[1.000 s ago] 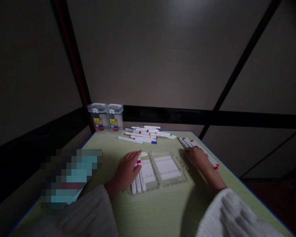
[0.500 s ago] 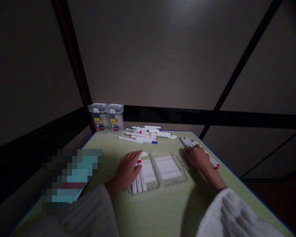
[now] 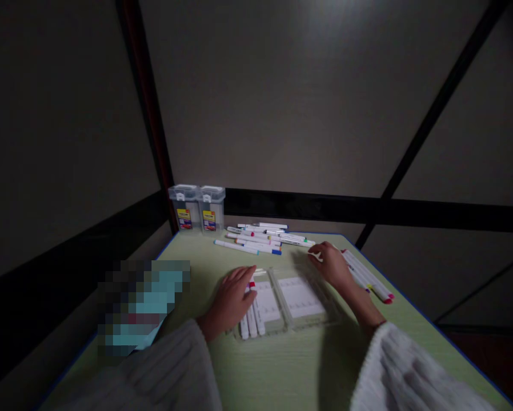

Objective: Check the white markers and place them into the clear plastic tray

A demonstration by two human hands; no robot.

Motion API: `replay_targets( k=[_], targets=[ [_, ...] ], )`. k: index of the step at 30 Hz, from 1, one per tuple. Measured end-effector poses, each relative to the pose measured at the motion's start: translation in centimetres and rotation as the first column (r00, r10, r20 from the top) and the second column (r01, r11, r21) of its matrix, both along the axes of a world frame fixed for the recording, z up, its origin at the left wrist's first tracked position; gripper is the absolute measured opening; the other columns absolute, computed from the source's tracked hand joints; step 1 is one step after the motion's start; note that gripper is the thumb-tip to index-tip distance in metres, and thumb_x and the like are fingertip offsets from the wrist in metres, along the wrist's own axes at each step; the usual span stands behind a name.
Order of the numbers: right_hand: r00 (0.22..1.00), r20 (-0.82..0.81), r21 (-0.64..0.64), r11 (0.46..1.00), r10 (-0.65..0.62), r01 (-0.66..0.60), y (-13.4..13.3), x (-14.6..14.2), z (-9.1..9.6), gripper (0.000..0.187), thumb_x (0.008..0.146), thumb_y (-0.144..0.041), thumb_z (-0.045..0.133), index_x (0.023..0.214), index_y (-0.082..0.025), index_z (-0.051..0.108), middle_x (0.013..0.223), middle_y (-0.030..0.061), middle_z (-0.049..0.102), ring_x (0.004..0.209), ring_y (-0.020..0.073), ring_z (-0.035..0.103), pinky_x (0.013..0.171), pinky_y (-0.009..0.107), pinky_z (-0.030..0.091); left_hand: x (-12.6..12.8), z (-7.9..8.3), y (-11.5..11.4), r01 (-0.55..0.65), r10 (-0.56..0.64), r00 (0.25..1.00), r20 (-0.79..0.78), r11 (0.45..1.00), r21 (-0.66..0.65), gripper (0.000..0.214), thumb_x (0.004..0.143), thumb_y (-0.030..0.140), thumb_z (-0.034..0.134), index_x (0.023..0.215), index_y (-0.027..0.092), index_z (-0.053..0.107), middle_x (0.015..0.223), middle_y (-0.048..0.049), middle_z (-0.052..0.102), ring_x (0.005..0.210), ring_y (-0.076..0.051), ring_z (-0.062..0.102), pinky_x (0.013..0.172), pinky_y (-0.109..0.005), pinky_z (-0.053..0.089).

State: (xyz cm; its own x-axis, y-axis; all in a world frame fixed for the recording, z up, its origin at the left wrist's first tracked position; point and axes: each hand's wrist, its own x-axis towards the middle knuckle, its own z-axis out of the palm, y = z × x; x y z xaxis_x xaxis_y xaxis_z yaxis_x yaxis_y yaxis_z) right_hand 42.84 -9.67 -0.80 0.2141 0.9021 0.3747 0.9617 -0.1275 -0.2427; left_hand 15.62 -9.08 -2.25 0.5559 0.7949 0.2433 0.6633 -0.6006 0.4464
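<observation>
My left hand (image 3: 231,299) lies with its fingers stretched out over the left edge of a clear plastic case (image 3: 287,328), which is spread open on the table. Beside and partly under that hand, several white markers (image 3: 252,322) stand side by side in the case's left half; one shows a red band near its top. My right hand (image 3: 331,265) hovers above the case's far right corner, thumb and fingers apart, and nothing shows between them. To its right lies a row of white markers (image 3: 370,277) with pink and red ends, partly hidden by the hand.
A loose pile of white markers (image 3: 260,240) with coloured ends lies at the back of the green table (image 3: 273,377). Two clear lidded boxes (image 3: 196,211) stand at the back left. A blurred-out teal object (image 3: 149,308) lies at the left. A wall rises behind.
My right hand has come off the row of markers at the right and moved left, toward the pile. My left hand stays on the case. The whole view has shifted slightly.
</observation>
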Motion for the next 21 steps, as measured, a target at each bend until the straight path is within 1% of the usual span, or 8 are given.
replay_targets(
  k=[2, 5, 8, 11, 15, 21],
  targets=[
    [0.998, 0.002, -0.021, 0.997, 0.07, -0.07, 1.7, -1.7, 0.6, 0.018, 0.081, -0.02, 0.052, 0.089, -0.015, 0.067, 0.091, 0.0091, 0.064, 0.074, 0.0173, 0.06, 0.068, 0.025, 0.041, -0.1, 0.1, -0.2, 0.019, -0.019, 1.0, -0.005, 1.0, 0.01, 0.048, 0.079, 0.022, 0.05, 0.126, 0.018, 0.048, 0.132, -0.0088, 0.051, 0.125, -0.022, 0.041, 0.105, -0.039, 0.033],
    [0.99, 0.004, -0.058, 0.988, 0.141, -0.141, 4.2, -4.8, 1.2, 0.017, 0.081, -0.021, 0.052, 0.086, -0.016, 0.068, 0.09, 0.009, 0.065, 0.08, 0.0184, 0.06, 0.069, 0.025, 0.04, -0.2, 0.1, -0.5, 0.039, -0.039, 0.999, -0.005, 0.999, 0.031, 0.045, 0.08, 0.03, 0.051, 0.123, 0.018, 0.05, 0.133, -0.009, 0.05, 0.126, -0.022, 0.04, 0.106, -0.04, 0.031],
    [0.982, 0.0, -0.096, 0.977, 0.189, -0.188, 6.1, -7.9, 1.0, 0.016, 0.08, -0.02, 0.055, 0.088, -0.017, 0.068, 0.094, 0.0094, 0.065, 0.083, 0.0188, 0.06, 0.069, 0.024, 0.039, -0.2, 0.1, -0.6, 0.033, -0.033, 0.999, -0.004, 0.999, 0.027, 0.049, 0.078, 0.032, 0.054, 0.124, 0.017, 0.049, 0.133, -0.0101, 0.05, 0.126, -0.022, 0.039, 0.106, -0.04, 0.03],
    [0.977, -0.005, -0.129, 0.969, 0.213, -0.212, 7.1, -10.0, 0.4, 0.017, 0.08, -0.021, 0.056, 0.092, -0.017, 0.067, 0.098, 0.0107, 0.065, 0.087, 0.0195, 0.061, 0.069, 0.024, 0.04, -0.2, 0.3, -0.6, 0.019, -0.019, 1.0, -0.012, 1.0, 0.006, 0.054, 0.075, 0.03, 0.058, 0.126, 0.014, 0.047, 0.133, -0.0116, 0.049, 0.127, -0.023, 0.038, 0.106, -0.04, 0.031],
    [0.972, -0.007, -0.163, 0.959, 0.236, -0.234, 7.4, -11.2, -0.5, 0.017, 0.083, -0.025, 0.054, 0.092, -0.016, 0.066, 0.1, 0.0116, 0.065, 0.089, 0.0207, 0.061, 0.07, 0.026, 0.04, -0.1, 0.6, -0.7, 0.021, -0.022, 1.0, -0.02, 1.0, -0.008, 0.052, 0.074, 0.028, 0.058, 0.123, 0.015, 0.049, 0.133, -0.0112, 0.049, 0.127, -0.024, 0.038, 0.105, -0.042, 0.031],
    [0.962, -0.022, -0.186, 0.944, 0.273, -0.272, 7.3, -11.5, -0.8, 0.016, 0.083, -0.029, 0.056, 0.091, -0.017, 0.063, 0.103, 0.0112, 0.062, 0.091, 0.0221, 0.06, 0.073, 0.029, 0.041, -0.1, 0.2, -0.6, 0.028, -0.028, 1.0, 0.01, 0.999, 0.023, 0.045, 0.071, 0.026, 0.061, 0.116, 0.019, 0.055, 0.13, -0.0104, 0.052, 0.125, -0.025, 0.04, 0.104, -0.044, 0.033]
  ],
)
